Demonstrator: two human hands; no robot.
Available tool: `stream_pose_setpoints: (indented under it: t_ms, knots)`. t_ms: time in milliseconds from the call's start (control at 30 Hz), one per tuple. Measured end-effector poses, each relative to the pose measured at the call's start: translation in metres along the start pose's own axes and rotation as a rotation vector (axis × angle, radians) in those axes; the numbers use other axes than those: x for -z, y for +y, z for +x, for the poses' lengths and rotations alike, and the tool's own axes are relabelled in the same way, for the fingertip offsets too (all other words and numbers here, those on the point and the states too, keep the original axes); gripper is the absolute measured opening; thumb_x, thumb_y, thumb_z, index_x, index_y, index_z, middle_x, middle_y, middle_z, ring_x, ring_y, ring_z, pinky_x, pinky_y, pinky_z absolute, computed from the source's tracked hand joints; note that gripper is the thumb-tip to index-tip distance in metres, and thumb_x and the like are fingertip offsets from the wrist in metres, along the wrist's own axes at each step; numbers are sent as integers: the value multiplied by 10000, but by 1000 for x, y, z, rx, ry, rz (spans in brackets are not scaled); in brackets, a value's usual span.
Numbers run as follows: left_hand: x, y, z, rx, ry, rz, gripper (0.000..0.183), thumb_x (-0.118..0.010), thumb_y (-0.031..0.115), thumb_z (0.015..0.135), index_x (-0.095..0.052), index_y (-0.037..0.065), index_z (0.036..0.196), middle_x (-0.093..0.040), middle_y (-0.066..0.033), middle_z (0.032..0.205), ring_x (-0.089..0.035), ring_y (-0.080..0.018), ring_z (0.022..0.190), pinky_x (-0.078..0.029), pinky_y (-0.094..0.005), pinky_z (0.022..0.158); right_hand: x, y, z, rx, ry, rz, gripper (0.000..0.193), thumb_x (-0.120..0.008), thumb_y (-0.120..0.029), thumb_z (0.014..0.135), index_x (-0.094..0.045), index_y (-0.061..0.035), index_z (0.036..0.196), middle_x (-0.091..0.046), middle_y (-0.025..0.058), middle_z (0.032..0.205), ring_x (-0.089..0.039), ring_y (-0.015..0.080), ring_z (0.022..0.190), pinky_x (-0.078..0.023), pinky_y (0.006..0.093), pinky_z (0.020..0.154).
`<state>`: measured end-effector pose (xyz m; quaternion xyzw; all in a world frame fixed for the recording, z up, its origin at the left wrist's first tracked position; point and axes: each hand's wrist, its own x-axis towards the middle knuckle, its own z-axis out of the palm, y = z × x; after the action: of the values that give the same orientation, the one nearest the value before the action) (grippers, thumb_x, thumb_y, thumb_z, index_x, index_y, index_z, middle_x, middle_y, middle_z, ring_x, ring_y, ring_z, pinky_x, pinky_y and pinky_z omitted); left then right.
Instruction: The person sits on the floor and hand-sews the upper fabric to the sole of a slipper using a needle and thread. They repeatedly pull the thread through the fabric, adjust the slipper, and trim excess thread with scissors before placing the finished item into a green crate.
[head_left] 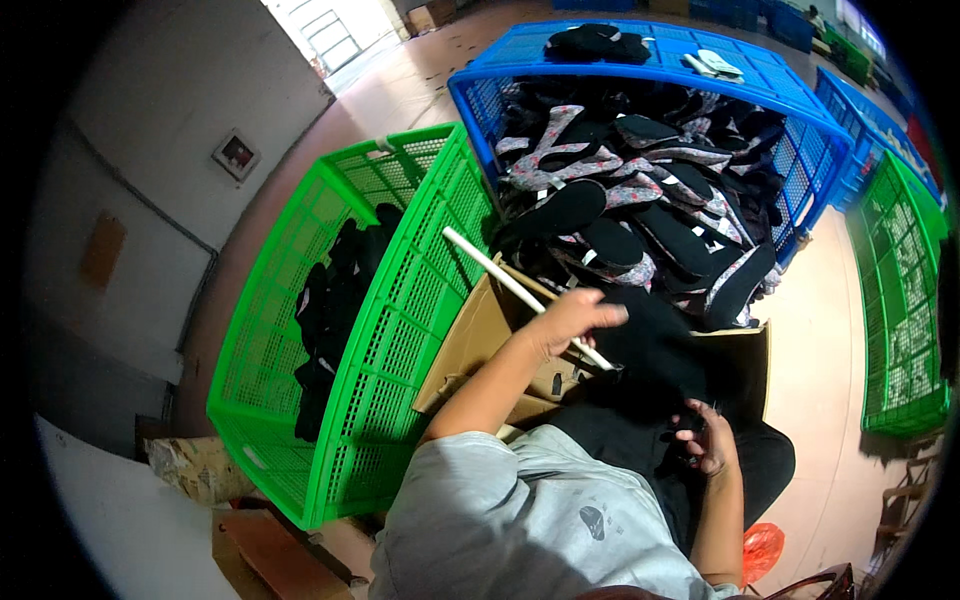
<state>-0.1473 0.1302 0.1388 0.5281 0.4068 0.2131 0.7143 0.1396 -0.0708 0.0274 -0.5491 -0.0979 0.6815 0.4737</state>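
Left hand (572,318) is curled shut around a thin, smooth white stick (520,293), which runs from the fist up toward 10 o'clock, its free end just over the rim of the green crate (400,300). Its forearm comes in from 6 o'clock, bare below a grey sleeve, elbow bent. Right hand (705,440) sits at about 5 o'clock from the left one, fingers bent and pinching a piece of soft black fabric (650,370) that is heaped on the lap; whether the grip is tight cannot be told.

At 12 o'clock from the hands stands a blue crate (640,60) of rigid plastic lattice, piled with flat, sole-shaped pieces (620,200), some plain black, others with a grey-and-pink flowered print. Green crate, the same lattice plastic, lies at 9 o'clock and holds dark fabric pieces. Between the crates and the lap sits an open brown cardboard box (480,340), flaps dull and creased.

On the pale wall at 10 o'clock hangs a small square plate (237,153) with a dark centre. Another green crate (905,300) stands at 3 o'clock, and an orange plastic bag (762,548) lies at 5 o'clock on the floor.
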Motion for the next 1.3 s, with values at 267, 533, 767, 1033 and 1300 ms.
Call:
stream_pose_setpoints:
  t_ms: [267, 533, 767, 1033, 1300]
  knots:
    - [64, 25, -21, -883, 477, -872, 417, -593, 317, 984, -482, 149, 1350, -641, -53, 1138, -602, -202, 987, -477, -357, 891, 9, 2, 2, 36, 168, 30, 247, -513, -257, 967, -597, -95, 1134, -709, 106, 962, -577, 118, 567, -295, 186, 366]
    - [12, -35, 36, -418, 300, -806, 257, -621, 169, 957, -586, 92, 1200, -657, -60, 951, -614, -152, 803, -513, -291, 698, 6, -2, -2, 68, 229, 38, 214, -515, -214, 965, -598, -110, 1132, -709, 89, 943, -546, 96, 564, -313, 189, 392]
    - [-32, -58, 83, -284, 220, -627, 250, -627, 142, 957, -576, 76, 1192, -654, -51, 923, -622, -137, 802, -515, -276, 707, 19, -3, 6, 82, 148, 111, 181, -540, -198, 965, -622, -95, 1089, -731, 71, 932, -566, 67, 573, -352, 180, 425]
    - [-102, -89, 167, -79, 104, -491, 457, -639, 133, 958, -478, 42, 1376, -674, -92, 1044, -651, -181, 882, -539, -311, 768, 20, -7, 13, 87, 156, 160, 136, -549, -183, 981, -595, -102, 1079, -728, 76, 915, -573, 60, 570, -330, 184, 410]
    - [-111, -87, 325, 359, 436, -866, 500, -777, 415, 840, -560, 57, 1114, -615, -133, 993, -621, -287, 923, -568, -419, 789, 16, -12, 16, 77, 133, 164, 137, -540, -159, 980, -581, -99, 1096, -724, 86, 939, -576, 63, 583, -330, 187, 405]
